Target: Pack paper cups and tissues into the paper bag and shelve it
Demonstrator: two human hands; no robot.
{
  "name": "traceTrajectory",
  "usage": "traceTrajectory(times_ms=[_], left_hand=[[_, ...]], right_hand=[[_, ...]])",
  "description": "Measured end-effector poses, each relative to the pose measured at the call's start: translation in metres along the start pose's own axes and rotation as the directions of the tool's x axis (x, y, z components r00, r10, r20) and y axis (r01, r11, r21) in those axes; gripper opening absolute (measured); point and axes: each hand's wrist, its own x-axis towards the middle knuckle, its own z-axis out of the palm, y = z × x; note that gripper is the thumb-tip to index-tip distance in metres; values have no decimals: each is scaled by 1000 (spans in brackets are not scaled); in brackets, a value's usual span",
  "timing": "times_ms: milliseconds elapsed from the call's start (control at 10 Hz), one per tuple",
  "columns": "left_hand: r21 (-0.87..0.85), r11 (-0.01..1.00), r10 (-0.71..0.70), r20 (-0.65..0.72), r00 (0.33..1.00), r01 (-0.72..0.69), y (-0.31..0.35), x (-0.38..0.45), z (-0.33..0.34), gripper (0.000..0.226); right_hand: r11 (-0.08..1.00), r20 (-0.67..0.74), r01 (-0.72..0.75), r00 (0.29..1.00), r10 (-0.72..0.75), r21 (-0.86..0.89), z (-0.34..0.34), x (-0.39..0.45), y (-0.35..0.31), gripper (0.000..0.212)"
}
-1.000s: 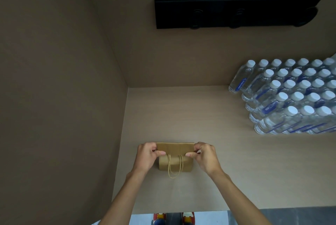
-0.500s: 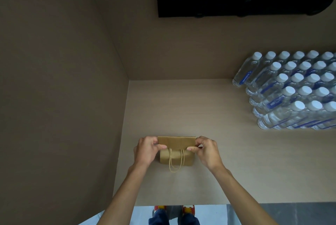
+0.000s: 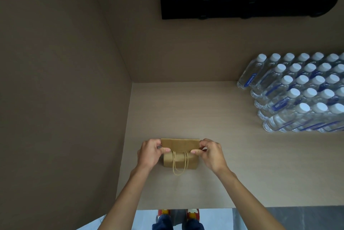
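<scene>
Standing on the shelf (image 3: 242, 174), well forward and near the left wall (image 3: 55, 99), the bag (image 3: 179, 155) looks close to finished. Its top is folded over toward the front, and the twine handles (image 3: 180, 164) hang down its near face.

The left hand (image 3: 151, 152) pinches the left end of the folded flap, thumb on the front and fingers curled behind. The right hand (image 3: 211, 152) does the same at the right end. Both are closed on the paper, not on the handles.

No cups or tissues are in sight, loose or otherwise. With the top folded shut I can't see inside, so whether they are packed is a guess; the closed flap and the bag's place on the shelf suggest that they are.

What remains, as I judge it, is small: press the fold so it stays, perhaps nudge the bag further back or square it up, then let go. The bag seems to rest on the board under its own weight, though the hands at the top hide how firmly it sits.

To the right, well apart from the bag, a block of water bottles (image 3: 301, 92) stands in rows, and a black bar (image 3: 247, 0) is fixed to the back wall above.
</scene>
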Motion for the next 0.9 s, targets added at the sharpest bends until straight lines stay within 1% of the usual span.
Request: traceTrajectory(times_ms=[100, 200, 400, 500, 600, 700, 800, 900], left_hand=[[-68, 998, 13, 55, 998, -9, -1, 2, -1, 27], [-117, 993, 39, 76, 996, -30, -2, 3, -3, 33], [-128, 986, 120, 70, 990, -110, 2, -2, -8, 28], [-97, 983, 160, 48, 986, -155, 7, -9, -13, 26], [-18, 973, 230, -21, 973, -230, 10, -15, -19, 32], [-15, 965, 261, -72, 963, -263, 14, -22, -24, 47], [-11, 956, 291, -95, 952, -294, 16, -26, -25, 53], [-18, 950, 306, -137, 942, -312, 18, -28, -25, 54]], right_hand=[[1000, 5, 0, 1000, 0, -8, -1, 0, -1, 41], [1000, 26, -1, 1000, 1, -19, -4, -2, -3, 35], [1000, 95, 4, 995, -4, 2, -13, -8, -12, 19], [1000, 114, -8, 993, 6, 14, -19, -12, -17, 30], [1000, 127, 18, 992, -20, 17, -23, -15, -23, 45], [999, 125, 42, 991, -46, 31, -26, -19, -28, 61], [998, 115, 46, 992, -52, 51, -29, -21, -30, 75], [995, 74, 80, 994, -84, 61, -31, -26, -34, 75]])
